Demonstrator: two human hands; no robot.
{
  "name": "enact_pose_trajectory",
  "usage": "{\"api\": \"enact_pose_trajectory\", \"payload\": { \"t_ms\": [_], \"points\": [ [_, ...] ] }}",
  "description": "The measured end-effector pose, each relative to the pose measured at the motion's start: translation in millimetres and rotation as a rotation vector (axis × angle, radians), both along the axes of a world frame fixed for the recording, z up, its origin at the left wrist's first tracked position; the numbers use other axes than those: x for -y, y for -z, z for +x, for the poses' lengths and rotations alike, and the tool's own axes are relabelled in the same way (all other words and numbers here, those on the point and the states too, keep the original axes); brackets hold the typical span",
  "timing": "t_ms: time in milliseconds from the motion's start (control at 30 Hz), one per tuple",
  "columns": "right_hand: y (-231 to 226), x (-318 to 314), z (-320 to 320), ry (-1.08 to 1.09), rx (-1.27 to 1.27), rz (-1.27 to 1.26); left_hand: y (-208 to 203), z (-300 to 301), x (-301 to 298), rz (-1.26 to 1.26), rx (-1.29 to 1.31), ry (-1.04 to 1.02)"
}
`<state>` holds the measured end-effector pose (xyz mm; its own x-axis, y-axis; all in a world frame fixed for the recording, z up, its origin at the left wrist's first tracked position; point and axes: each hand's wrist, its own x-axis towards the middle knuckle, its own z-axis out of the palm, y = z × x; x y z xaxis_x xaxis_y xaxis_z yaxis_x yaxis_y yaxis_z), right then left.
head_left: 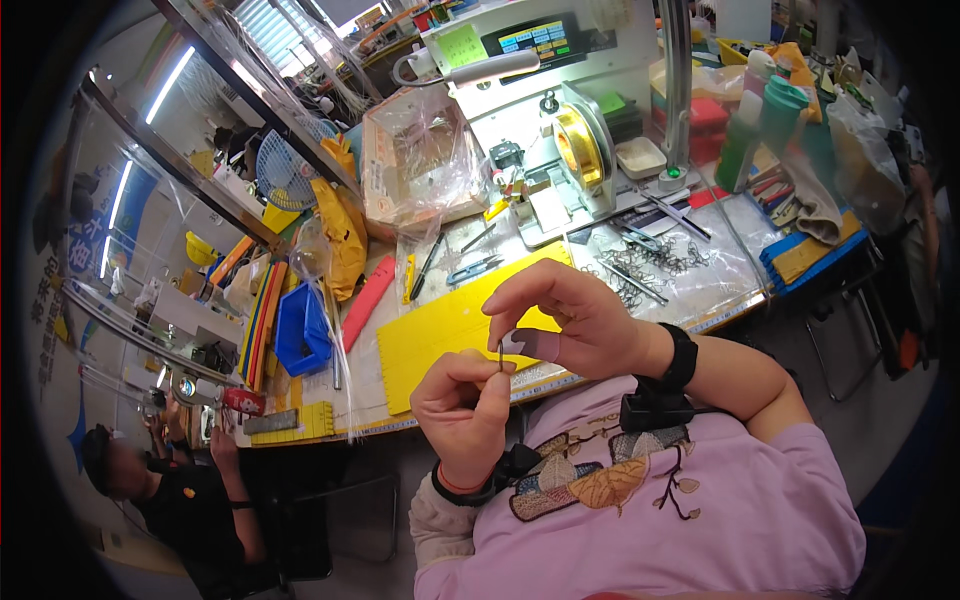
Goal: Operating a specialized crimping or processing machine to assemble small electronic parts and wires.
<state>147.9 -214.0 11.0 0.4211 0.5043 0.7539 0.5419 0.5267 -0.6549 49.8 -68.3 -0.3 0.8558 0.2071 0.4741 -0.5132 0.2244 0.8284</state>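
Observation:
A short, thin dark piece, like a pin or bit of wire [501, 357], stands nearly upright between my two hands. Thumb and forefinger of my left hand [462, 402] pinch its lower part, the other fingers curled in. My right hand [585, 325] arches over from the right, its forefinger and thumb closed at the upper end; a grey covering [533, 344] wraps that thumb. Both hands are just above the near edge of a yellow mat [405, 345]. The piece is too small to name exactly.
Behind the mat stands a lit machine with a gold wheel [578, 145]. Tweezers [473, 270], a pen [427, 267] and many dark wire loops [660, 262] lie around it. A blue bin [302, 330] is at left; a green bottle [738, 145] stands at right. Another person [200, 510] sits lower left.

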Motion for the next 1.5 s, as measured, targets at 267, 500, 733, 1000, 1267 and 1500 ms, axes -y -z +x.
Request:
{"api": "enact_pose_trajectory", "payload": {
  "t_ms": [267,500,733,1000,1267,1500],
  "points": [
    [1,-2,4,-0.016,-0.022,0.024,1,4,-2,0.011,0.005,0.002],
    [-2,3,8,-0.003,-0.013,-0.008,-5,8,3,0.015,0.016,-0.002],
    [34,0,12,0.097,-0.144,0.021,10,15,2,0.057,-0.108,0.017],
    [13,-3,-4,0.170,-0.030,-0.026,1,-1,1,-0.022,-0.046,0.094],
    [20,-13,8,0.117,-0.050,-0.075,12,7,-12,-0.033,-0.072,0.080],
    [19,-13,6,0.134,-0.063,-0.089,15,13,-14,-0.036,-0.075,0.090]
  ]
}}
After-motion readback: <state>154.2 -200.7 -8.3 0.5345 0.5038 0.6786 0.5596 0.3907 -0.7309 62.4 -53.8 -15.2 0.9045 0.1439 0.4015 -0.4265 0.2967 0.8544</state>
